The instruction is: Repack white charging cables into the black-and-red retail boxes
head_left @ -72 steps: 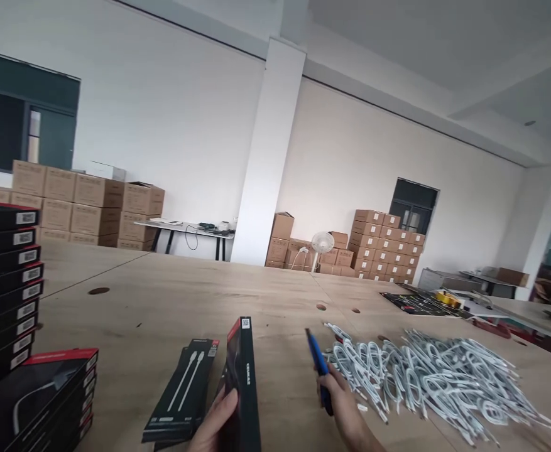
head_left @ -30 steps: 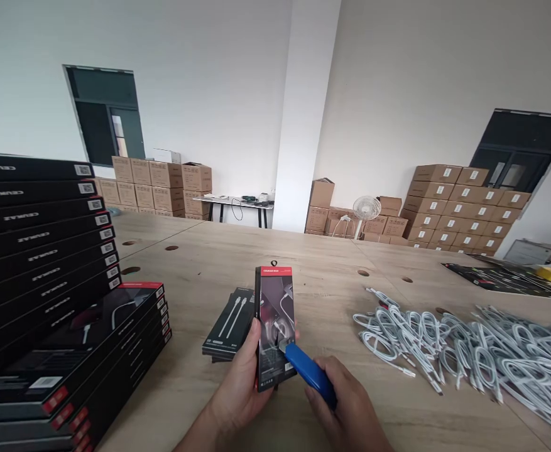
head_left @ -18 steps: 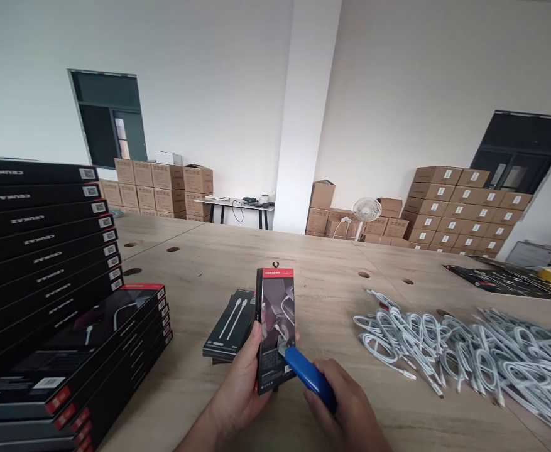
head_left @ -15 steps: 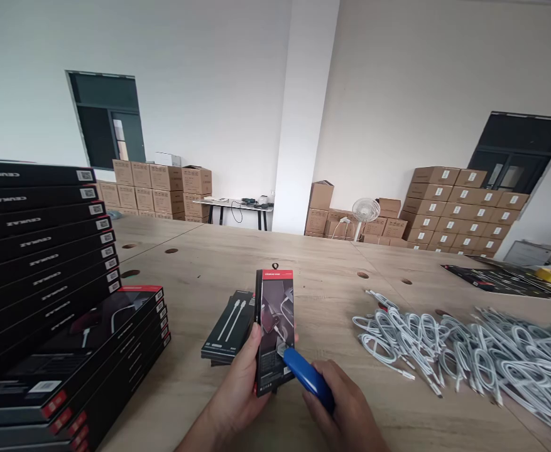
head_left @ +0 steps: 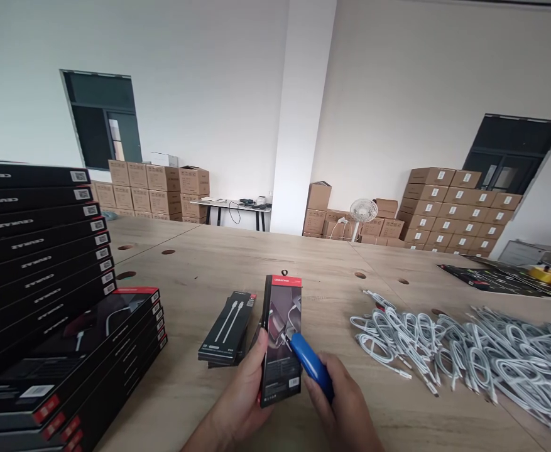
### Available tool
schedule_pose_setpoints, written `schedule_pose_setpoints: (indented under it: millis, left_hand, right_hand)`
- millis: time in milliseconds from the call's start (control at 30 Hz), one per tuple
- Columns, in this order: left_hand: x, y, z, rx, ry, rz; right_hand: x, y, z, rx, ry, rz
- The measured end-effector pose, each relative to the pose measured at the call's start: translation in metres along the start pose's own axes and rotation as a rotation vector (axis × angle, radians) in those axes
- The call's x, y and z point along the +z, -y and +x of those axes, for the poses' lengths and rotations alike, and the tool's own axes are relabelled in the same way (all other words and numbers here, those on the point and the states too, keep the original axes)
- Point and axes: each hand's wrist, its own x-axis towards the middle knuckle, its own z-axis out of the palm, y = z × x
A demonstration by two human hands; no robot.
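Upright in my left hand (head_left: 242, 389) is a slim black and red cable box (head_left: 282, 367), its thumb along the left edge. The face turned to me has a printed picture and a small white label near the bottom. A dark loop shows above the top edge. My right hand (head_left: 343, 402) is wrapped round a glossy blue handheld tool (head_left: 311, 367). The tool's front end lies against or just before the box's right side; I cannot tell its exact kind. Left of my left hand, a small stack of black cable boxes (head_left: 225, 329) rests on the table.
Tall stacks of black boxes (head_left: 34, 276) stand at the left on the wooden table (head_left: 190, 263). Coiled white cables (head_left: 416, 339) spread over the right side. Flat black printed sheets (head_left: 473, 282) lie farther right. Cartons (head_left: 445, 207) and a white fan (head_left: 364, 211) stand beyond.
The held box has shifted slightly right and down in view and turned a little. The blue tool's front end has moved up along it. My grip on both stays.
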Motion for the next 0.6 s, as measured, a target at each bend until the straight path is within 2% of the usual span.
schedule_pose_setpoints:
  millis: [300,433,500,600]
  left_hand:
    - [0.015,0.004,-0.006,-0.22,-0.098,0.043]
    - [0.021,0.024,-0.01,-0.338,-0.073,0.159]
    - [0.023,0.029,-0.01,-0.324,-0.062,0.147]
    - [0.023,0.021,-0.008,-0.238,-0.063,0.085]
  right_hand:
    - [-0.022,0.005,0.011,0.043,-0.063,-0.088]
    - [-0.041,0.017,0.018,0.117,-0.321,-0.033]
    - [-0.05,0.018,0.02,0.114,-0.394,-0.055]
    - [-0.055,0.01,0.019,0.063,-0.314,-0.083]
